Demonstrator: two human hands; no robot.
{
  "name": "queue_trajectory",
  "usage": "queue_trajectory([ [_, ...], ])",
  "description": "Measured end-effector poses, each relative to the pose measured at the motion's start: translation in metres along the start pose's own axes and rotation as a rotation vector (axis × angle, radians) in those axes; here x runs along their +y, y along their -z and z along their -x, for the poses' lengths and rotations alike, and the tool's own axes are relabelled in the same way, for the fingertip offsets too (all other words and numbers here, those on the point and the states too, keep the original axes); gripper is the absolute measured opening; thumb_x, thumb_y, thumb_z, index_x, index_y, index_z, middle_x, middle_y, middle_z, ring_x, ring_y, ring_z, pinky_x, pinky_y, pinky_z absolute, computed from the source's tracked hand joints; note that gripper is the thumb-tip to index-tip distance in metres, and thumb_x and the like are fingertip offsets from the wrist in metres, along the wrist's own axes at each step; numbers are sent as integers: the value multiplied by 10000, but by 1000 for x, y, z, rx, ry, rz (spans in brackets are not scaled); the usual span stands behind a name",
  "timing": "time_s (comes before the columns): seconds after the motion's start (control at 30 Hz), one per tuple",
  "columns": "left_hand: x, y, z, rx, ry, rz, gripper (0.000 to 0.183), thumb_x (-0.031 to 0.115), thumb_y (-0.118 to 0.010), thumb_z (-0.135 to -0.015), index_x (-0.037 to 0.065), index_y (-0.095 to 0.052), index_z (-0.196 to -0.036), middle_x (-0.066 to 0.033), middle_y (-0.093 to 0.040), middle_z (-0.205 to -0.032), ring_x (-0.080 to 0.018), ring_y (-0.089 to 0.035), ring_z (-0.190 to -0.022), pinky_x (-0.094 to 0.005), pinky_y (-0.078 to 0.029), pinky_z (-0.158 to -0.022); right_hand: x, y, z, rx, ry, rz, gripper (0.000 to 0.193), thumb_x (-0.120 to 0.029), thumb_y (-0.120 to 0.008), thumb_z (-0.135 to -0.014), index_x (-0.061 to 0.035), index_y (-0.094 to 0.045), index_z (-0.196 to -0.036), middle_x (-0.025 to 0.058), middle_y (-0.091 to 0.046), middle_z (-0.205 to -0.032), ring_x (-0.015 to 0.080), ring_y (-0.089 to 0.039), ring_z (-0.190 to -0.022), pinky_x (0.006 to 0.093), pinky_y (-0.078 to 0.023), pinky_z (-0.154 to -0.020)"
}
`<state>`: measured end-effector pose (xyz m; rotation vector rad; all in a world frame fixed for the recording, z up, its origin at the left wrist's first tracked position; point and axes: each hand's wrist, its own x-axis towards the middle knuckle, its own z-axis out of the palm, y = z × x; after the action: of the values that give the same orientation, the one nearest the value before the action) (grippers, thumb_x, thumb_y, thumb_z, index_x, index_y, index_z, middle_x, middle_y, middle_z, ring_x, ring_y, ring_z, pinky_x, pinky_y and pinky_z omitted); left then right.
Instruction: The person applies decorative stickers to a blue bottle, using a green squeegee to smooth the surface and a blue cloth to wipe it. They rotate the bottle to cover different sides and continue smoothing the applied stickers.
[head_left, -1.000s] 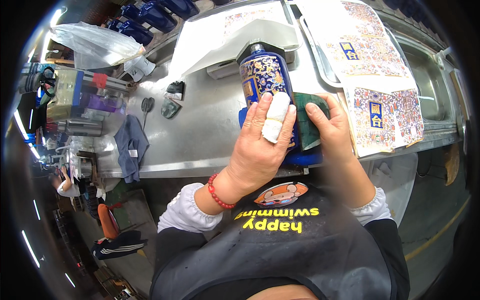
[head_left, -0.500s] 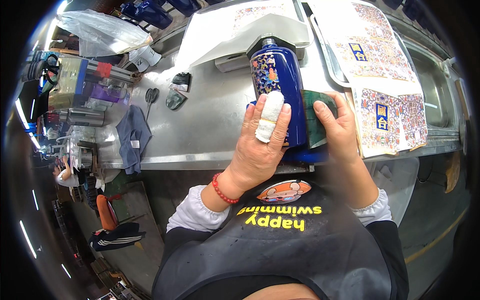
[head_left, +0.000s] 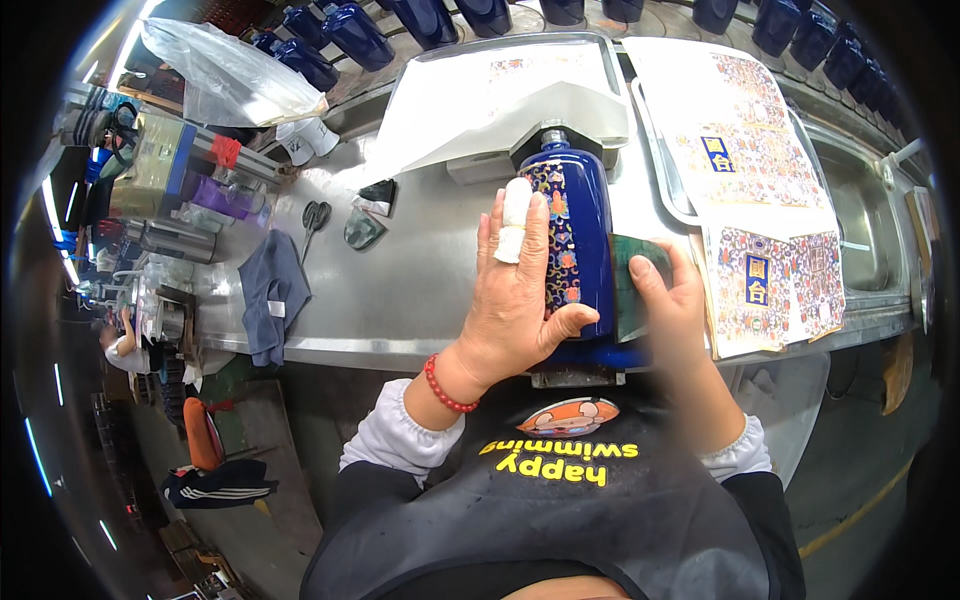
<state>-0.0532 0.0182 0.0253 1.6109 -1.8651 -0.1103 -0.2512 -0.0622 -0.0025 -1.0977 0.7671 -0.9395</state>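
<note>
A dark blue glass bottle [head_left: 592, 225] lies on the steel bench, its neck pointing away from me. A strip of colourful floral decal [head_left: 562, 240] runs along its face. My left hand [head_left: 500, 305] rests flat along the bottle's left side, fingers stretched and thumb out over the decal. One of its fingers is wrapped in white cloth [head_left: 514, 215] held by a yellow band. At the bottle's right side, my right hand [head_left: 678, 300] pinches a flat dark green scraper [head_left: 628, 270] between thumb and fingers. The scraper's edge is close beside the glass; contact cannot be made out.
Printed floral decal sheets [head_left: 770, 270] are stacked on the right, beside a sink [head_left: 865, 210]. A tray [head_left: 610, 50] with white paper stands behind. Scissors [head_left: 314, 218], a grey cloth [head_left: 275, 295] and a small green piece [head_left: 363, 230] lie left. Blue bottles [head_left: 420, 20] line the back.
My left hand has slid left across the bottle and its thumb has spread, baring more decal. The right hand keeps the scraper at the bottle's right side. The view has tilted toward the back.
</note>
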Motion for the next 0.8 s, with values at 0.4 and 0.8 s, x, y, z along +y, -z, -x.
queue_trajectory([
  [0.4,17,3,-45,-34,-111,-205,1123,758,-579,-878,-116,-323,-1535,-353,-407,-1518,-551,-287,-1469,-637,-155,-1212,6,2,-1,38,101,121,200,-157,-668,-1018,-9,-596,-1131,17,-678,-953,55,-578,-852,212,-491,-748],
  [0.8,9,0,-5,-11,89,-41,1242,864,-419,-862,-123,-193,-1583,-335,-245,-1625,-540,-104,-1533,-646,-47,-1217,1,-1,1,-10,25,36,227,-193,-656,-1033,-5,-587,-1141,19,-680,-955,52,-584,-848,211,-494,-739],
])
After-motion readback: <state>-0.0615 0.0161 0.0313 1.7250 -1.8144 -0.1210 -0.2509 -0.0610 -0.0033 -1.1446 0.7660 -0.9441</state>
